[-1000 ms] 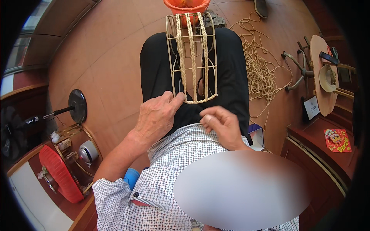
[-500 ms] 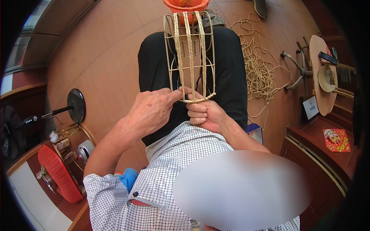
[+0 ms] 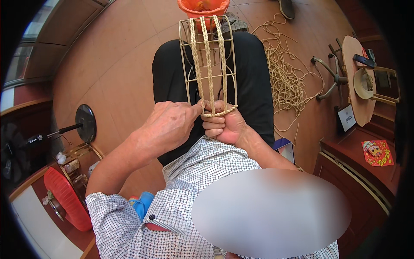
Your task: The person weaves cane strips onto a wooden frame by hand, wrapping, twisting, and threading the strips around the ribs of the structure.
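Seated person in a checked shirt (image 3: 172, 207), seen from above; the face area is blurred. Both hands meet at the near end of a wire frame (image 3: 208, 64) that lies lengthwise on the lap, over black trousers (image 3: 254, 86). The left hand (image 3: 166, 127) pinches a rope (image 3: 210, 56) strand at the frame's near left corner, fingers closed on it. The right hand (image 3: 224, 125) is curled around the frame's near rim, where the rope loops across. Compared with half a second ago, the hands sit almost unchanged on the rim; a second ago they lay apart and lower, off the frame, the left one flat and open. Three rope strands run up the frame toward an orange bucket (image 3: 202, 8) at its far end. A loose rope pile (image 3: 284, 73) lies on the brown floor (image 3: 112, 64) to the right, well apart.
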A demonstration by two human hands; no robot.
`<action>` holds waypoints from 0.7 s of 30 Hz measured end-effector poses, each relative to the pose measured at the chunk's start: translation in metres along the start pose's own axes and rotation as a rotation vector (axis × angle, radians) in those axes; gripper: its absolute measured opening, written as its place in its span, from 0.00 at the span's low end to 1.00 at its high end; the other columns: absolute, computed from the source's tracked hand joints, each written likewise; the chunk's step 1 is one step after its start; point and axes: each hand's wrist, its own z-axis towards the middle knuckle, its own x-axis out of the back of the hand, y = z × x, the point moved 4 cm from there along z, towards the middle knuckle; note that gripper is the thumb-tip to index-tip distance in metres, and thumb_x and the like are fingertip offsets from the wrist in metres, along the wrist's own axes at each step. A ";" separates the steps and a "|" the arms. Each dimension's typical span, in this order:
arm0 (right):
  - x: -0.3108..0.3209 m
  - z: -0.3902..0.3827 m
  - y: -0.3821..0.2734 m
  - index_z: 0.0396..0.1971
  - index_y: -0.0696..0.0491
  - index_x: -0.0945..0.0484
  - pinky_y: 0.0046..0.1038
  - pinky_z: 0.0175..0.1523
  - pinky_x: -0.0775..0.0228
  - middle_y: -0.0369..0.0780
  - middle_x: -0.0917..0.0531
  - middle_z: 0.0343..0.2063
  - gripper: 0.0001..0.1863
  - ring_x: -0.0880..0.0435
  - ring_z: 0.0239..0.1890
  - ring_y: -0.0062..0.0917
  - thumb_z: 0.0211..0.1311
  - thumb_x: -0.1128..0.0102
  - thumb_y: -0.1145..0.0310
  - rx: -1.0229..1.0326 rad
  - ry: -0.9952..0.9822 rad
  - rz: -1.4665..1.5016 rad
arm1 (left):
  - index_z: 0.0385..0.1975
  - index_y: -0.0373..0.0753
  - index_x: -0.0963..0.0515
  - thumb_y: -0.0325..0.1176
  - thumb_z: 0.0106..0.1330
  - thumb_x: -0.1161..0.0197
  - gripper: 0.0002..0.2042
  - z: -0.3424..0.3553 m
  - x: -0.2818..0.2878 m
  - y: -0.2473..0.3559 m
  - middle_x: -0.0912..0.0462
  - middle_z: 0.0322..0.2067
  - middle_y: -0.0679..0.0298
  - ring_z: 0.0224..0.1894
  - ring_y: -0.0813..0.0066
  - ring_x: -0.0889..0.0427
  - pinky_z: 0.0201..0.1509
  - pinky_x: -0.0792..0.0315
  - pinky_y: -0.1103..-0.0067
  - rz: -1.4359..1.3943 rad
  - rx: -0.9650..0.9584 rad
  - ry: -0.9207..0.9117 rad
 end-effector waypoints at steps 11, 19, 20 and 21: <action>-0.004 -0.003 0.002 0.51 0.51 0.15 0.19 0.22 0.46 0.26 0.35 0.14 0.11 0.40 0.15 0.12 0.80 0.42 0.63 0.013 0.040 -0.024 | 0.43 0.34 0.22 0.25 0.75 0.38 0.03 -0.010 -0.015 0.015 0.13 0.33 0.49 0.36 0.46 0.10 0.39 0.18 0.58 -0.024 0.122 0.157; -0.004 -0.008 0.001 0.52 0.55 0.15 0.18 0.22 0.45 0.28 0.33 0.14 0.15 0.40 0.15 0.11 0.83 0.45 0.61 0.020 0.035 -0.081 | 0.46 0.39 0.19 0.30 0.75 0.31 0.06 -0.017 -0.007 0.011 0.13 0.34 0.56 0.36 0.53 0.10 0.37 0.19 0.63 -0.038 0.145 0.336; -0.005 -0.008 0.002 0.52 0.54 0.15 0.18 0.22 0.45 0.28 0.33 0.13 0.15 0.40 0.15 0.11 0.84 0.46 0.61 0.011 0.034 -0.068 | 0.44 0.39 0.19 0.30 0.74 0.30 0.05 -0.013 -0.004 0.010 0.15 0.34 0.57 0.35 0.55 0.11 0.36 0.20 0.64 -0.034 0.114 0.401; -0.006 -0.009 0.003 0.52 0.53 0.16 0.18 0.22 0.45 0.28 0.33 0.13 0.14 0.41 0.15 0.11 0.84 0.46 0.61 0.001 0.032 -0.056 | 0.43 0.40 0.18 0.30 0.73 0.30 0.04 -0.011 -0.001 0.009 0.16 0.34 0.59 0.35 0.56 0.12 0.36 0.21 0.65 -0.031 0.082 0.467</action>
